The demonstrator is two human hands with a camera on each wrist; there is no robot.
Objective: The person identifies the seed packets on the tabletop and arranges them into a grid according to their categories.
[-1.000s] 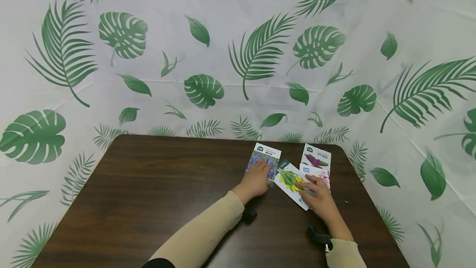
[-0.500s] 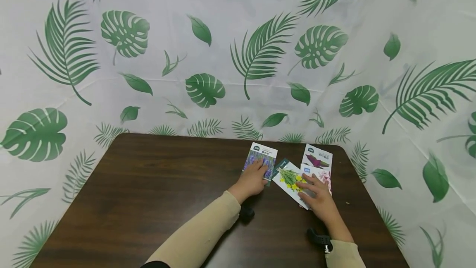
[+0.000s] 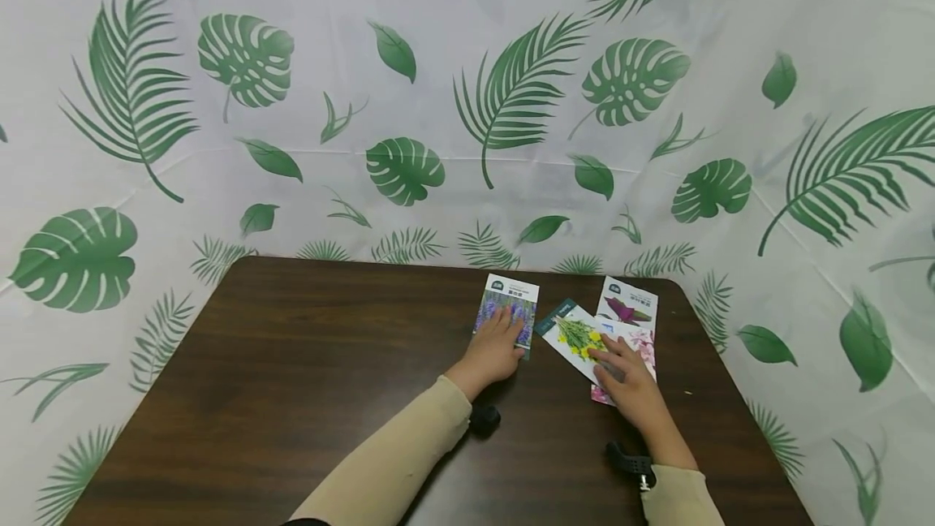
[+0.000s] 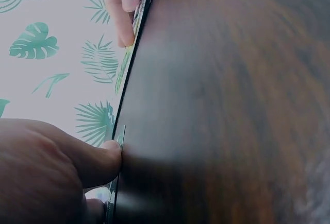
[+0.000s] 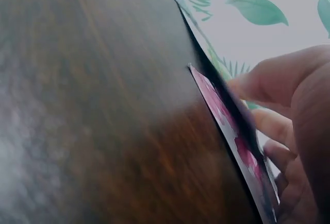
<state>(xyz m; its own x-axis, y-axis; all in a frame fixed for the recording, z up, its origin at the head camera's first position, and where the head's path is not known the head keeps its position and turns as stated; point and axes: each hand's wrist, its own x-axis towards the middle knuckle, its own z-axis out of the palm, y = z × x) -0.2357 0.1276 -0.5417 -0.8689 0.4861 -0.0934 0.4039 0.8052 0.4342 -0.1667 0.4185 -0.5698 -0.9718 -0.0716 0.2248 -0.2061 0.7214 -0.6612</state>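
Observation:
In the head view my left hand (image 3: pixel 488 351) rests on a seed packet with purple lavender flowers (image 3: pixel 504 307), its fingers spread over the picture. The left wrist view shows the thumb (image 4: pixel 100 162) at that packet's edge. My right hand (image 3: pixel 634 386) touches a packet with yellow flowers (image 3: pixel 577 339), its fingers extended over the lower right part. Beneath it lies a pink-flowered packet (image 5: pixel 221 113), partly covered by the yellow one and the hand. In the right wrist view the yellow packet's dark underside stands a little above the pink one.
A packet with a dark purple leaf (image 3: pixel 628 303) lies at the back right, partly under the others. All the packets are on a dark brown wooden table (image 3: pixel 307 364). A white cloth with green leaves (image 3: pixel 405 171) hangs behind the table.
The yellow-flowered packet has shifted away and slightly right under my right hand, baring a lower corner of the pink one. My left hand and the lavender packet have moved slightly left.

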